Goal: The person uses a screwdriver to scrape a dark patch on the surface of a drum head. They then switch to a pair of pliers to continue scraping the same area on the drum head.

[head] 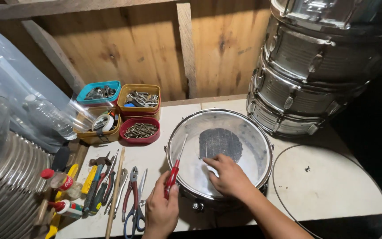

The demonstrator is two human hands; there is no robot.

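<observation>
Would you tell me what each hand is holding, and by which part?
The left hand grips a screwdriver by its red handle, shaft pointing over the drum. The right hand holds nothing; it rests flat inside the drum.

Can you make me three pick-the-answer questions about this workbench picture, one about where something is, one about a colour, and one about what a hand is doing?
1. Where is the red tray of screws?
A. left of the drum
B. inside the drum
C. on the stacked drums

2. What colour is the screwdriver handle?
A. blue
B. red
C. green

3. What is the right hand doing?
A. holding scissors
B. resting inside the drum
C. lifting a bottle

Answers: 1 A, the tray sits beside the drum's left rim. 2 B, the handle in the left hand is red. 3 B, its fingers lie on the drum's inner surface.
</observation>
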